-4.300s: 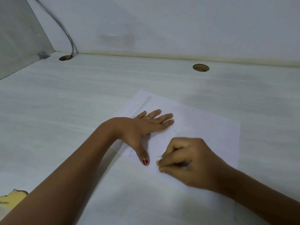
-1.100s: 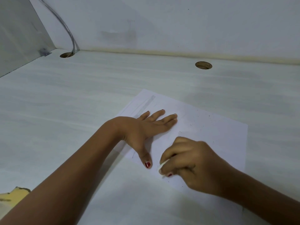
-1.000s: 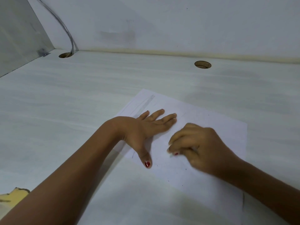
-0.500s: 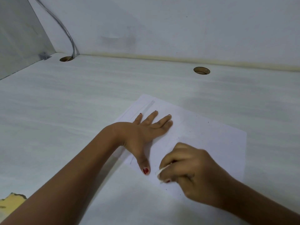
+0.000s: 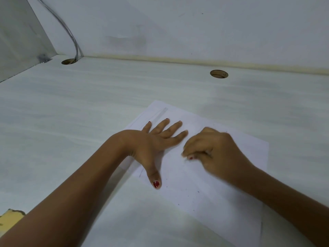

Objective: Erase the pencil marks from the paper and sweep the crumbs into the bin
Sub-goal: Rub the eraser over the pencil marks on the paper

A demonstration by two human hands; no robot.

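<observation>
Head view.

Left hand (image 5: 156, 141): lies palm-down on the paper, forearm entering from the lower left. Its four fingers are straight and slightly fanned, pointing away; the thumb is stretched out towards the viewer. Red-painted nails. It presses on the sheet's left part.

Right hand (image 5: 213, 150): enters from the lower right, blurred. Fingers are curled, tips bunched against the thumb and set down on the paper, just beside the left hand's fingertips but apart from them. They pinch a small pale eraser (image 5: 183, 154), of which only a blurred sliver shows.

White rectangular sheet of paper (image 5: 213, 193): flat on the desk, turned at an angle, one corner pointing away. Both hands are on it.

Faint grey pencil lines (image 5: 161, 113): near the far corner of the sheet, just beyond the left hand's fingers; another short one beside the thumb.

Dark eraser crumbs (image 5: 198, 191): scattered specks on the near part of the sheet.

White wood-grain desk (image 5: 71, 113): carries the sheet. Two round cable holes, one at the far left corner (image 5: 68, 61), one at centre rear (image 5: 219, 73).

Grey cable (image 5: 71, 36): runs down the wall into the left hole.

Pale plain wall (image 5: 178, 24): behind the desk, with a cream strip (image 5: 195, 61) along the joint.

Grey side panel (image 5: 17, 32): at the left.

Yellow ragged-edged object (image 5: 10, 218): lower left edge, cut off.
</observation>
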